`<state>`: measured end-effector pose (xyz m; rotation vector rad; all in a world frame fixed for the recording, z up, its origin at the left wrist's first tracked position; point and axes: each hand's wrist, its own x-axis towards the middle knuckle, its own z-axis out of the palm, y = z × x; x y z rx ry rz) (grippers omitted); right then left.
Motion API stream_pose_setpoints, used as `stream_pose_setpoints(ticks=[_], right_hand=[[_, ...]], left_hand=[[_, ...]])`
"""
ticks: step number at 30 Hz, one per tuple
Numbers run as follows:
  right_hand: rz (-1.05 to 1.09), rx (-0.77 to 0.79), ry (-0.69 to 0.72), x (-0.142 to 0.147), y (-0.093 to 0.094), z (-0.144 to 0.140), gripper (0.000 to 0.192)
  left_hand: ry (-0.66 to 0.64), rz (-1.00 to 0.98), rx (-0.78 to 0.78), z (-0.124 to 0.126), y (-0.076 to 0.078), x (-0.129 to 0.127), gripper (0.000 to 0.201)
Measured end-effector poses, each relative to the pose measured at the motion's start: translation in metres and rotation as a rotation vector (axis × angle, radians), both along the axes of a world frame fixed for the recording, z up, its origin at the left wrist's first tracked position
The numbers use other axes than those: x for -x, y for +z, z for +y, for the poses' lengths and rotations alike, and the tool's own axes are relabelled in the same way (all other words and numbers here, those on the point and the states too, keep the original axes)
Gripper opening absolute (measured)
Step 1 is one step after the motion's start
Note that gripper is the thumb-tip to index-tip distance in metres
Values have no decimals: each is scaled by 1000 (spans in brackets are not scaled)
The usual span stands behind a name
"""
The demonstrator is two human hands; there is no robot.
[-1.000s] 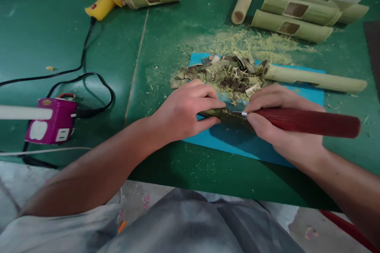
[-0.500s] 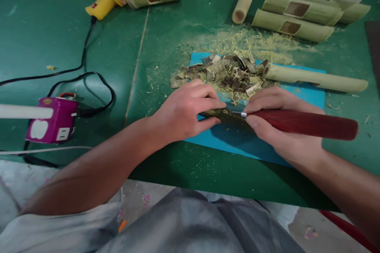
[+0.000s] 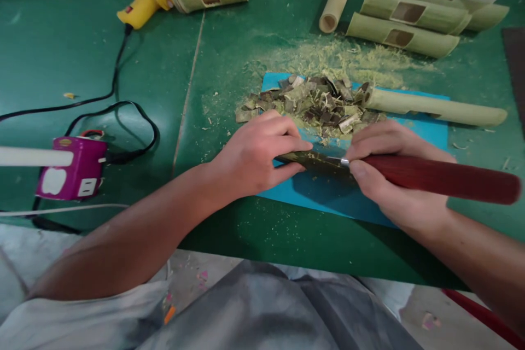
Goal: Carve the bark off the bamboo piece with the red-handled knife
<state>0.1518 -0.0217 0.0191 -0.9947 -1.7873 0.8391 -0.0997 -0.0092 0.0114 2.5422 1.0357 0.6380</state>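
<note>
Well, over the blue mat (image 3: pixel 438 139), the long red-handled tool (image 3: pixel 459 179) lies sideways, its thin tip pointing left at a dark strip (image 3: pixel 316 159). The right hand (image 3: pixel 414 208) has its fingers closed around the tool. The left hand (image 3: pixel 256 156) pinches the strip, fingers slightly apart. Scraps (image 3: pixel 311 101) lie piled on the mat.

OK so we've got one red-handled tool (image 3: pixel 443 176) over one blue mat (image 3: pixel 432 134), one glue gun (image 3: pixel 146 3) left of it, at least six bamboo tubes (image 3: pixel 430 42) beyond it.
</note>
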Motion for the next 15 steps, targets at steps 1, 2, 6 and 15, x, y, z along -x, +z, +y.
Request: stream_pose_setpoints(ticks=[1,2,6,15], right_hand=[[11,-2,-5,0,0,0,9],[17,-2,-5,0,0,0,9],[13,26,27,1,0,1,10],[-14,52,32,4,2,2,10]], left_hand=[[3,4,4,0,0,0,24],[8,7,9,0,0,0,24],[17,-5,14,0,0,0,24],[16,7,11,0,2,-1,23]])
